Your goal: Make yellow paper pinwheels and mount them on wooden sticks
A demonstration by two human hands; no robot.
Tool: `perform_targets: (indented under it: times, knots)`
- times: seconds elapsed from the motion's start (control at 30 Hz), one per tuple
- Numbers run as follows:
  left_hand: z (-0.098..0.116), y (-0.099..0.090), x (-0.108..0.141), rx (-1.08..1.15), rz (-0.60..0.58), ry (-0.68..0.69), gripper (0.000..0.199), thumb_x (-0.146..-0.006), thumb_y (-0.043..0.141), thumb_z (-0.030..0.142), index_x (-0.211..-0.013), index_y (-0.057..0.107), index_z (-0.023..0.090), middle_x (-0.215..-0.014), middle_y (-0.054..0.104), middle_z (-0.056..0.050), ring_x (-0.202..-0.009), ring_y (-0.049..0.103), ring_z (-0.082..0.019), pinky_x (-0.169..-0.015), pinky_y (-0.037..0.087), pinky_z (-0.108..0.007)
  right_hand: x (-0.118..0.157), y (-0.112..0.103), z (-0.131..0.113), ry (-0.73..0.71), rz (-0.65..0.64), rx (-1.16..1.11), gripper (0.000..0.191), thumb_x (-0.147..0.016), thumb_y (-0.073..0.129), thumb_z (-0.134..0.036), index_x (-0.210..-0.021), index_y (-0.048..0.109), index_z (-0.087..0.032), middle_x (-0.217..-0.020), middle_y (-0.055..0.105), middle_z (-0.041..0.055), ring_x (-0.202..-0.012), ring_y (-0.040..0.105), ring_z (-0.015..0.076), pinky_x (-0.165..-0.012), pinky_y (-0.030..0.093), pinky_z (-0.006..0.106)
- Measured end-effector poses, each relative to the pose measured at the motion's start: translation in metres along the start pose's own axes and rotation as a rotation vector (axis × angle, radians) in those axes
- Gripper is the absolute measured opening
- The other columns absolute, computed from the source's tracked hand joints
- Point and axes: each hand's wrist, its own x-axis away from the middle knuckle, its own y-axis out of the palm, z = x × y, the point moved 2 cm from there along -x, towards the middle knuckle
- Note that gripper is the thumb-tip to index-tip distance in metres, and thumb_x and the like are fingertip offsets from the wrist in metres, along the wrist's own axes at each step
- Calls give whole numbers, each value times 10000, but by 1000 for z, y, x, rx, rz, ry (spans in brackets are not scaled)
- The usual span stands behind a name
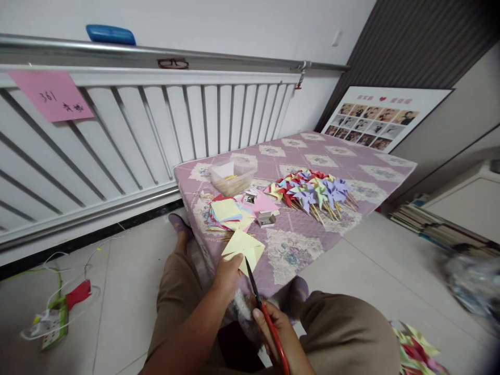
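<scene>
Pinched in my left hand (228, 275) is a square of pale yellow paper (244, 246) with slits cut in from its corners. My right hand (279, 333) grips red-handled scissors (269, 320), whose dark blades point up at the paper's lower edge. Just beyond the paper lies a stack of coloured paper squares (226, 211), beside a small open grey box (266, 219). A clear plastic container (233, 177) with thin sticks stands behind the stack. To the right, finished pinwheels (308, 192) on sticks lie in a pile.
A purple patterned cloth (297, 250) covers the table. Behind it runs a white radiator (219, 120). A photo board (371, 117) leans at the back right. More pinwheels (417, 349) lie low at the right. A power strip (54, 325) with cables is on the floor at left.
</scene>
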Motion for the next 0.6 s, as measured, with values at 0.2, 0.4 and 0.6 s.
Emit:
perform_targets:
  times: [0.2,0.4,0.6]
  knots:
    - [-2,-2,-1,6,1,6,365,-561,842,341,-850,730,149,-805,752,-52,-656,672,-192,-635,516,-294,1,-2,2,-57,8,65,515,-778,635,-702,-834,686,-192,-616,489,-22,-525,397,111,-477,337,232]
    - [-1,-1,-1,-3,-14,12,317,-575,828,333,-816,731,152,-792,748,-49,-655,663,-186,-636,517,-288,1,-3,4,-90,-4,97,482,-820,625,-656,-856,695,-181,-635,490,-18,-557,398,119,-506,333,236]
    - [-4,-3,-3,-30,-12,16,275,-600,817,337,-789,726,160,-772,741,-49,-632,646,-185,-574,496,-274,2,-1,-4,-109,-2,67,469,-810,641,-646,-807,688,-180,-704,550,6,-665,461,158,-646,400,272]
